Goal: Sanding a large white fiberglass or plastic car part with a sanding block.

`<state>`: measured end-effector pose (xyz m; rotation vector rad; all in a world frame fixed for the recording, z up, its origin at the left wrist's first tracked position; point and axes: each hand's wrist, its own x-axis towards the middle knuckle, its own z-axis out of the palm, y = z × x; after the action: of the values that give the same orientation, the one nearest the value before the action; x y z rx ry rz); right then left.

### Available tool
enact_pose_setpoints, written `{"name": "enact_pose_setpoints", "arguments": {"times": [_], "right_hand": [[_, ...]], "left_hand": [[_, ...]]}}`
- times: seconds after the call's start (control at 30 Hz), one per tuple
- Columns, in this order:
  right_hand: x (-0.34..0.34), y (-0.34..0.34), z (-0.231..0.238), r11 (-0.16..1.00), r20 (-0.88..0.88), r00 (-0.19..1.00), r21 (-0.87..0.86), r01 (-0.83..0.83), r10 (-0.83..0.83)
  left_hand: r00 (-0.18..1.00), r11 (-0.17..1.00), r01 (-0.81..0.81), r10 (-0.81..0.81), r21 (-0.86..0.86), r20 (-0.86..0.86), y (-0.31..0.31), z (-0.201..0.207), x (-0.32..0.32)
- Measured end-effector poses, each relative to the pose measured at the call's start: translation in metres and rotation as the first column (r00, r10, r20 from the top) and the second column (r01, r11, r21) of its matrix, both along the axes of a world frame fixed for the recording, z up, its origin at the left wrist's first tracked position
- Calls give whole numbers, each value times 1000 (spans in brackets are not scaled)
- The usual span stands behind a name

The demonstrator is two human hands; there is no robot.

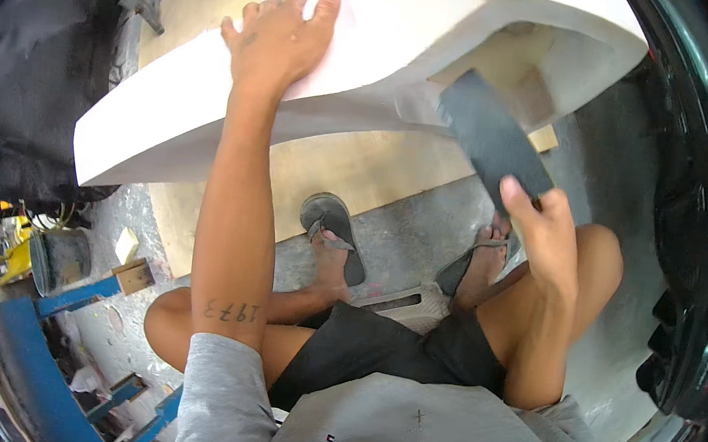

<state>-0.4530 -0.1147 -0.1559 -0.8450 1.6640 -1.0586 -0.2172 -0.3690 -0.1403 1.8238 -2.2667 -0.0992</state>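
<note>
A large white bumper-like body panel (166, 108) lies across the upper part of the view, with a curved edge and a hollow opening at its right end. On its upper face rests my left hand (279, 38), laid flat with the fingers spread. My right hand (542, 229) grips one end of a flat, dark grey sanding block (495, 132), the thumb on top. The block's far end overlaps the panel's hollow right end; whether it touches cannot be told. Motion slightly blurs the block and the right hand.
A plywood sheet (377, 171) lies on the concrete floor under the panel. My feet in sandals stand close in front. A dark vehicle side (678, 171) borders the right. At left are a black cover (33, 88), a blue frame (63, 362) and a wood block (135, 276).
</note>
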Motion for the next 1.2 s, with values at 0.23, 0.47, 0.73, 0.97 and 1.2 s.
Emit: {"name": "enact_pose_setpoints", "arguments": {"times": [0.23,0.47,0.73,0.97,1.2], "right_hand": [[75,-30,-56,994,37,994,-22,106,-105],[104,-47,-58,986,13,986,-28,165,-165],[87,-60,-54,992,41,992,-29,121,-120],[72,6,-41,941,241,916,-28,338,-322],[76,61,-17,866,96,973,-479,-140,210]], "left_hand": [[1000,1000,-20,20,-23,6,-3,3,1],[999,996,-31,29,-81,-20,1,-11,13],[996,998,-37,33,-41,-88,3,-4,9],[646,945,-57,-212,-323,-734,66,7,34],[229,957,175,187,230,-955,226,-5,35]]}}
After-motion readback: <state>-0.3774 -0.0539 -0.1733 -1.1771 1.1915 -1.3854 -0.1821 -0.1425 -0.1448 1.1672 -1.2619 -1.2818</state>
